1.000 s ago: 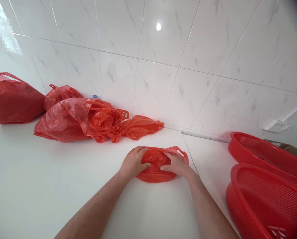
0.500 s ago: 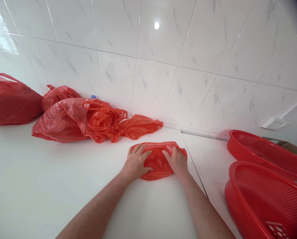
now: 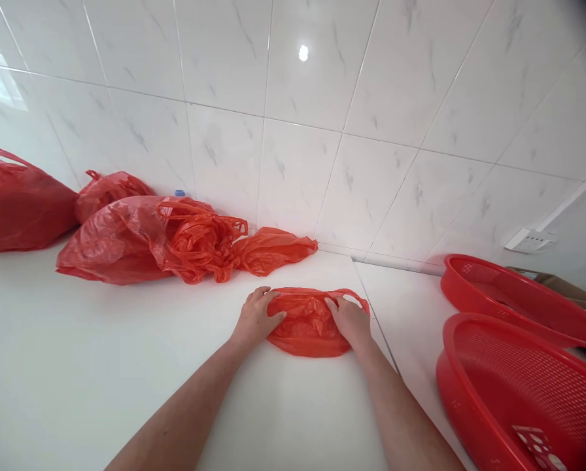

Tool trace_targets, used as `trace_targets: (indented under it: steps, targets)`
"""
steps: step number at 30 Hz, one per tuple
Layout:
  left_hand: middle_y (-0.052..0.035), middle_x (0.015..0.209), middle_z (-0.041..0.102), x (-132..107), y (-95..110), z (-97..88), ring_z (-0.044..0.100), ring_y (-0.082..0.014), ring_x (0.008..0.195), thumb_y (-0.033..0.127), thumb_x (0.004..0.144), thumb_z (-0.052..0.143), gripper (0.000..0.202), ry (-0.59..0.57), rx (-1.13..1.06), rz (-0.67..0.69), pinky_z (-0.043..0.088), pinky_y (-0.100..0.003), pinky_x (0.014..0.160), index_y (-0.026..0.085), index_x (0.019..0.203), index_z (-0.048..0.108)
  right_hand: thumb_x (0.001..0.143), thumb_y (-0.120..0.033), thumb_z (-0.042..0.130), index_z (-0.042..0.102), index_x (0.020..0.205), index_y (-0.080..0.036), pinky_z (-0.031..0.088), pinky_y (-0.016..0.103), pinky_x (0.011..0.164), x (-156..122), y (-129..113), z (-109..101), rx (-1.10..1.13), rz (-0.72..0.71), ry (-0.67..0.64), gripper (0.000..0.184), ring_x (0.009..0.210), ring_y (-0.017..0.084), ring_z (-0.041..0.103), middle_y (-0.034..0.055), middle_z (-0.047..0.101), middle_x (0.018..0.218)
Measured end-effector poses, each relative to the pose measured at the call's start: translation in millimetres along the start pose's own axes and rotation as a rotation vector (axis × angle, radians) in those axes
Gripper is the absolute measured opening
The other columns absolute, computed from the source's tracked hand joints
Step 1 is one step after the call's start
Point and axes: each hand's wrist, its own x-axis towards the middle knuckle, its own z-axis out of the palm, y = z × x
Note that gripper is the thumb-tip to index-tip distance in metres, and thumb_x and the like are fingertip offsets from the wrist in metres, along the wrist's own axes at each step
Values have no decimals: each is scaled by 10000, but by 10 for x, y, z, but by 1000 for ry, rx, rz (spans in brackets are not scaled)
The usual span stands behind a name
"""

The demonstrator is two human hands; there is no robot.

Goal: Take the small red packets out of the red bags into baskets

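Note:
A red plastic bag (image 3: 307, 327) lies on the white tabletop, crumpled in its middle, its rim spread between my hands. My left hand (image 3: 254, 318) grips the bag's left edge, thumb on the inner side and fingers around the outside. On the right edge, below a handle loop, my right hand (image 3: 349, 317) holds the plastic between thumb and fingers; some of its fingertips are hidden behind the film. Just behind lies another flattened red bag (image 3: 276, 250), touching a bunch of crumpled red bags (image 3: 199, 242).
Full red bags (image 3: 23, 206) stand along the tiled wall at the left, with a blue cap (image 3: 180, 193) behind them. Two red plastic baskets (image 3: 450, 366) stand on the right, past a seam in the tabletop. A socket (image 3: 531, 241) is on the wall above.
My left hand has shifted slightly left and its fingers have drawn in around the edge. The bag's opening is wider, and a handle loop shows at its right.

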Motion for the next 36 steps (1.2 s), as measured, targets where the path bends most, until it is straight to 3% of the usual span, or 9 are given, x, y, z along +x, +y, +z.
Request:
trace_targets:
  steps: [6,10,13,20,24,30,36]
  targets:
    - [-20,1238,569,26,-9,-58,497,-223,1142,196,739,490,573,-89,-29,11,387,-347,990,258,1308,467,915,-503,263,582,1073,-216,406,310,688,-22,16,19,45,6,49,458,822,202,621,49,690,875]
    - [-26,1226,572,18,20,-95,513,-222,1127,259,754,504,589,-113,-62,-6,401,-343,970,266,1337,427,922,-448,272,565,1132,-207,442,333,695,-95,11,6,95,13,124,434,811,211,627,52,693,903]
    - [-27,1242,558,20,10,-95,518,-223,1129,321,773,506,563,-103,-82,-13,405,-344,967,274,1329,432,937,-386,245,552,1188,-208,458,341,809,-187,5,11,120,1,216,435,969,200,601,54,664,1074]
    - [-44,1246,555,60,-65,-47,513,-222,1147,356,775,508,557,-88,-82,-9,382,-332,994,230,1315,451,905,-288,368,602,1161,-173,443,360,967,-501,-20,63,157,-238,500,365,1128,201,526,94,593,1188]
    - [-30,1253,551,66,-63,-44,521,-225,1136,371,782,490,542,-90,-73,-27,398,-334,972,254,1310,449,873,-241,436,543,1223,-173,410,413,1016,-716,-67,27,89,-325,556,372,1216,227,439,128,483,1277]
    - [-64,1287,530,78,-46,-53,506,-242,1157,375,795,474,558,-103,-52,-48,396,-348,968,227,1330,418,865,-249,463,424,1302,-224,394,463,1018,-1142,-24,-185,27,-301,508,439,1279,247,356,116,362,1369]
    - [-74,1289,528,82,-46,-59,506,-254,1162,403,804,462,557,-110,-26,-36,395,-373,976,225,1329,414,868,-291,455,466,1248,-236,378,491,1011,-1597,231,-661,-47,-178,575,384,1271,273,360,122,355,1361]
